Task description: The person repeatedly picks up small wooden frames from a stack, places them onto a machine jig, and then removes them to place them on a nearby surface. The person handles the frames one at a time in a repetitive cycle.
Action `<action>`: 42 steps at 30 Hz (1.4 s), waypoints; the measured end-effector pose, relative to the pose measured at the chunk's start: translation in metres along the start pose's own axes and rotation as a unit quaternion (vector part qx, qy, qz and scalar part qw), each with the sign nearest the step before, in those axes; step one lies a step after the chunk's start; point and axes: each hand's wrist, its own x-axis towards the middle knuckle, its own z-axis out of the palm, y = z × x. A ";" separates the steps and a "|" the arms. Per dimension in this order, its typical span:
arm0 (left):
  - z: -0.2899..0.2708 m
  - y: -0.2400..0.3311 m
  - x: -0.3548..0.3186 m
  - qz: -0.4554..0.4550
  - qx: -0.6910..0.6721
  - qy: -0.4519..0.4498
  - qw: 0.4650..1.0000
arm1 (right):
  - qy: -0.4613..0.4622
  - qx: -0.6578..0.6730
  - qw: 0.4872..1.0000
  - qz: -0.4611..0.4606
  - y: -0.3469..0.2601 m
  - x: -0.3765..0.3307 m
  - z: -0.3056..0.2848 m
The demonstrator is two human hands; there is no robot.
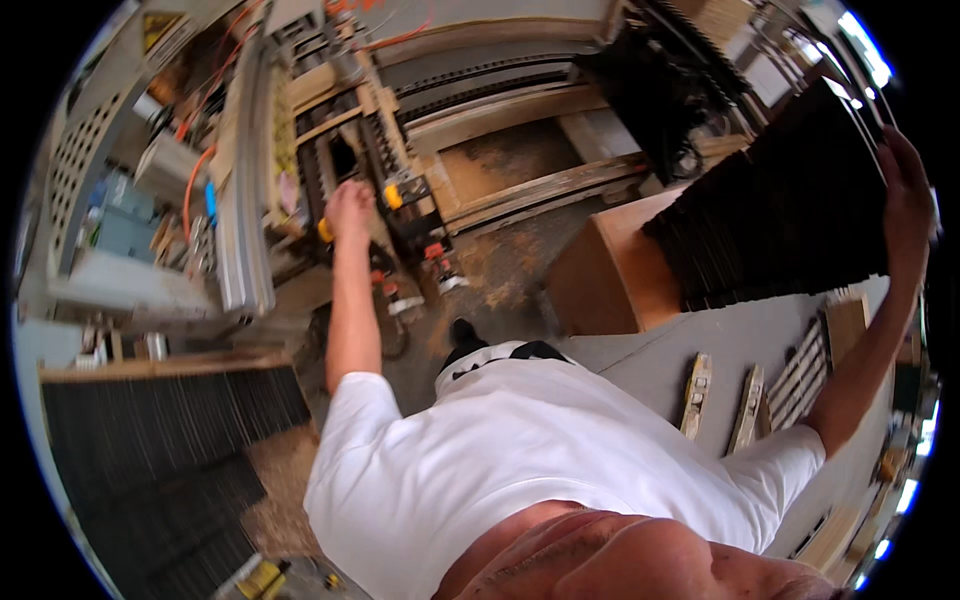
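Note:
My left hand [350,208] reaches forward over a long machine with metal rails [385,140]. Its fingers are curled closed, and what they hold, if anything, is hidden. Yellow knobs [393,196] sit on the machine beside it. Off to the right, my right arm is stretched out, with my right hand [908,175] at the outer edge of a tall stack of thin dark boards [775,205]. That hand lies close to the picture's rim, and its finger grip is unclear. The dark boards rest on a brown wooden block or box [610,270].
More dark boards [150,430] are stacked at the lower left. Clamp-like parts with red pieces [437,255] stick out of the machine's near end. Wooden beams [540,195] frame a dusty bay ahead. Pallet-like slats [800,375] and narrow pieces [697,395] lie on the right floor.

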 end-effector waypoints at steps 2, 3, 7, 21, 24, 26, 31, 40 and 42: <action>-0.002 0.003 0.056 -0.095 -0.052 0.034 0.994 | 0.018 0.049 0.998 0.016 -0.086 -0.021 -0.007; -0.006 0.002 0.091 -0.107 -0.056 0.031 0.992 | 0.014 0.155 0.988 -0.004 -0.116 -0.022 -0.011; -0.020 0.014 0.185 -0.113 -0.054 0.030 0.992 | -0.001 0.201 0.965 -0.169 -0.220 -0.039 0.026; -0.016 -0.013 0.209 -0.110 -0.193 0.067 0.973 | -0.190 0.356 0.887 -0.223 -0.385 -0.065 0.216; -0.080 -0.025 0.150 -0.099 -0.254 0.007 0.962 | -0.170 0.392 0.861 -0.276 -0.430 -0.055 0.256; -0.063 -0.027 0.077 -0.106 -0.232 0.017 0.967 | -0.149 0.416 0.846 -0.299 -0.456 -0.057 0.292; -0.042 -0.015 -0.066 -0.173 -0.211 0.018 0.962 | -0.131 0.463 0.809 -0.337 -0.542 -0.061 0.340; -0.065 -0.018 -0.200 -0.121 -0.160 0.147 0.969 | -0.132 0.498 0.733 -0.445 -0.676 -0.088 0.403; -0.066 -0.014 -0.219 -0.115 -0.151 0.194 0.962 | -0.120 0.486 0.736 -0.455 -0.690 -0.085 0.420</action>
